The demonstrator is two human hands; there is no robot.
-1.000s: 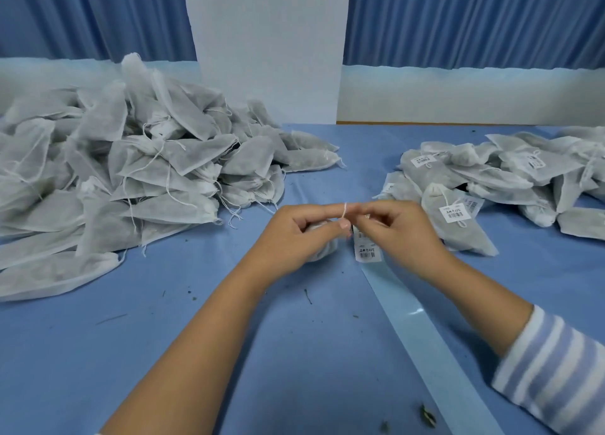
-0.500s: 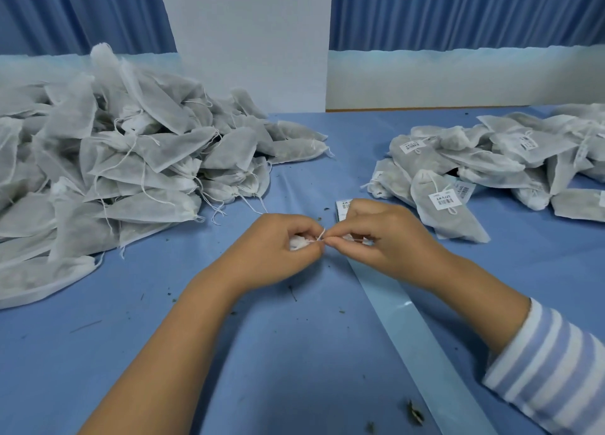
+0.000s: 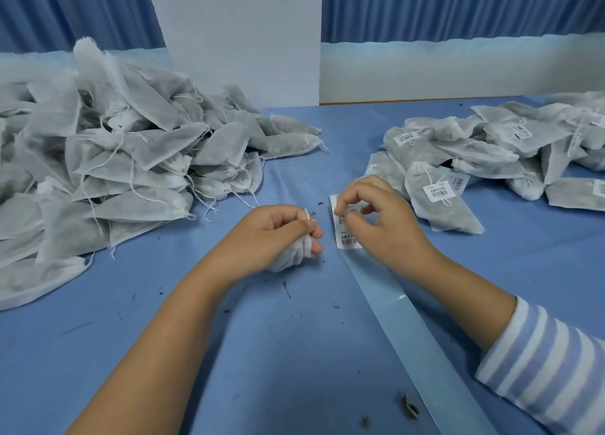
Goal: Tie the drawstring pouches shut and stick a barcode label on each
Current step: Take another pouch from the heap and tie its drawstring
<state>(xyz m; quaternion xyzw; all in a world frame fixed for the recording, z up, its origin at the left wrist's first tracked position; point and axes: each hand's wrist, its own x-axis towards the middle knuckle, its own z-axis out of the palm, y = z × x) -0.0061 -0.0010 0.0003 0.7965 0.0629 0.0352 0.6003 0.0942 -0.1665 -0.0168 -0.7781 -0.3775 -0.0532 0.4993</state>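
A: Left hand point(image 3: 271, 235) clenched round the pouch point(image 3: 291, 259), low over the table point(image 3: 262, 352), string point(image 3: 307, 213) poking up.
B: Right hand point(image 3: 383, 225) curls over the labels point(image 3: 347, 238). Pinching one? Can't tell.
A: A hasty peel could crease it, or the knot might slacken.

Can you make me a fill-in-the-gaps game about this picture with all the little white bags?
1. The left hand grips a small white ___.
2. The right hand is at the barcode labels on a long strip coloured ___.
3. The pile of bags that already have labels lies on the person's ___ side.

Missing words: pouch; blue; right.
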